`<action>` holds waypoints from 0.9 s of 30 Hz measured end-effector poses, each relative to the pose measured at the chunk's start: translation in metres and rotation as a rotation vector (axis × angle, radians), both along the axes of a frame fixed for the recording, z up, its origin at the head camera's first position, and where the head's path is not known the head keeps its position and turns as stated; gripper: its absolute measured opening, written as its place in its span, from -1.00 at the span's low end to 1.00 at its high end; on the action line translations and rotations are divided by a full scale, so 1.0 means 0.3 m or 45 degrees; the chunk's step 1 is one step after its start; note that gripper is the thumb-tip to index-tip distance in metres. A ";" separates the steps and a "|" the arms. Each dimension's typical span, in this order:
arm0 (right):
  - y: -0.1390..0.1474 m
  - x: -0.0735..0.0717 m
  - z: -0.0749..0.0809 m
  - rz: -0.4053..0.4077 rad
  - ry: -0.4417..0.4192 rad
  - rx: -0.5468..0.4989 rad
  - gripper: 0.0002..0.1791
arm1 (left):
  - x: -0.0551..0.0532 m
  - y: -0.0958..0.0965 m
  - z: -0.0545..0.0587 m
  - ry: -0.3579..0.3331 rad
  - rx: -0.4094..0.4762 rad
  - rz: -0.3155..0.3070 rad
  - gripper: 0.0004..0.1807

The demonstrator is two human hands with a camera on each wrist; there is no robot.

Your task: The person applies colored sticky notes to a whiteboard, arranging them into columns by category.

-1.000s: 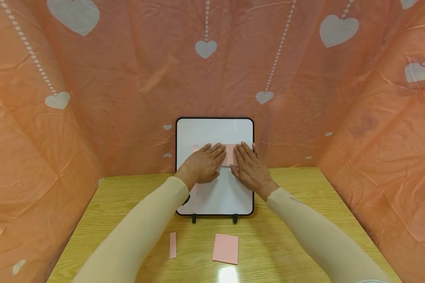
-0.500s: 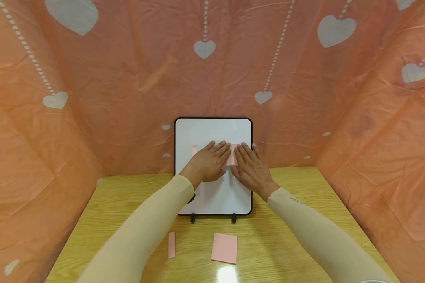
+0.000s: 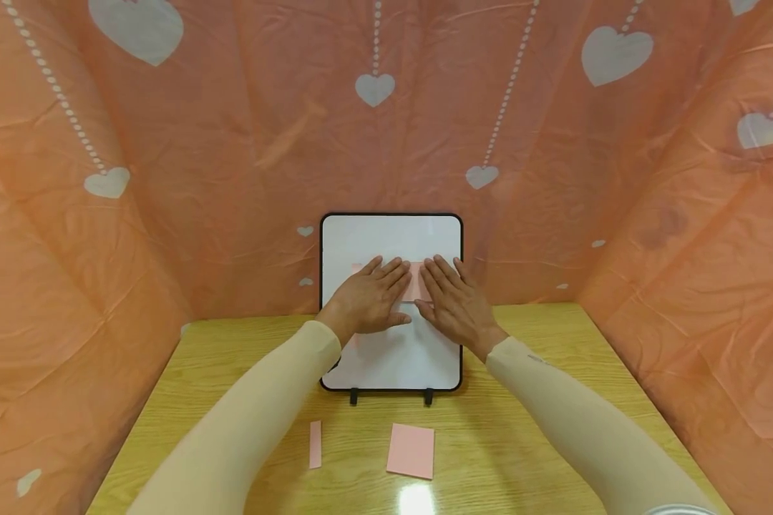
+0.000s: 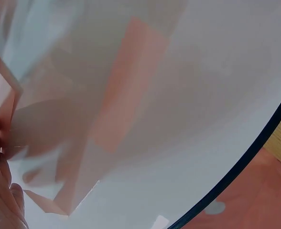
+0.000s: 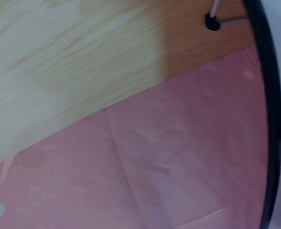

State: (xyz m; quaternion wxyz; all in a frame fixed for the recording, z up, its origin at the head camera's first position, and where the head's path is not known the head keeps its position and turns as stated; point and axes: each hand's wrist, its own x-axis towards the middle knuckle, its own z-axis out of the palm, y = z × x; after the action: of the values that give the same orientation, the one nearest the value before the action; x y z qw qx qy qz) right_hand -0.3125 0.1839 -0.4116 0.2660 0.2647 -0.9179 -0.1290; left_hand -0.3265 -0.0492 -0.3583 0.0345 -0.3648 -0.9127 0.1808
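Note:
A white board with a black frame (image 3: 386, 232) stands upright on the table. Both hands lie on its face, fingers straight and pointing up and inward. Between them is a pink square of paper (image 3: 415, 286). The left hand (image 3: 367, 300) has its fingertips on the paper's left side; the right hand (image 3: 454, 300) covers its right side. A narrow pink strip (image 4: 133, 86) is on the board under the left hand, mostly hidden in the head view. At the left border of the left wrist view, the left hand's fingers touch pink paper (image 4: 4, 95). The right wrist view does not show its hand.
A pink pad of notes (image 3: 411, 451) and a narrow pink strip (image 3: 315, 445) lie on the wood-grain table (image 3: 541, 443) before the board. Black feet (image 3: 353, 397) hold the board up. An orange cloth with white hearts (image 3: 386, 157) hangs around the back and sides.
The left hand slid right across the pink paper, then back left, while its thumb spread outward. The right hand stays nearly in place on the paper's right side.

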 end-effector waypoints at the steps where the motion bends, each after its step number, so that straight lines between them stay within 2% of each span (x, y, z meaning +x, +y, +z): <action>1: -0.007 -0.003 0.005 0.010 -0.037 -0.001 -0.19 | -0.001 -0.001 -0.002 0.006 0.000 -0.009 0.01; 4: -0.024 -0.013 0.017 0.023 -0.123 0.015 -0.17 | -0.002 -0.001 -0.005 0.021 -0.011 -0.017 0.02; 7: -0.029 -0.018 0.020 0.023 -0.149 0.024 -0.15 | -0.001 -0.001 -0.006 0.019 -0.014 -0.012 0.02; 12: 0.007 -0.013 0.008 0.002 -0.077 0.029 -0.17 | 0.003 -0.004 -0.005 0.005 -0.012 -0.014 0.01; 15: 0.041 -0.006 -0.003 -0.015 -0.030 0.009 -0.11 | 0.005 -0.010 -0.002 0.010 -0.005 -0.009 -0.01; 22: 0.070 -0.004 -0.019 0.005 0.095 -0.012 -0.06 | 0.011 -0.011 0.005 0.105 0.038 -0.038 -0.14; 27: 0.056 0.001 -0.023 -0.014 0.079 -0.001 -0.01 | 0.009 0.023 0.004 0.089 0.036 -0.085 -0.16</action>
State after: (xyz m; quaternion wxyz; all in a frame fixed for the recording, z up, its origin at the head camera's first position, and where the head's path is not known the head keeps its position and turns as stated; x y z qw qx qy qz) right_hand -0.3122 0.2008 -0.4185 0.2939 0.2554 -0.9107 -0.1381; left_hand -0.3238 -0.0421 -0.3572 0.0775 -0.3879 -0.9007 0.1795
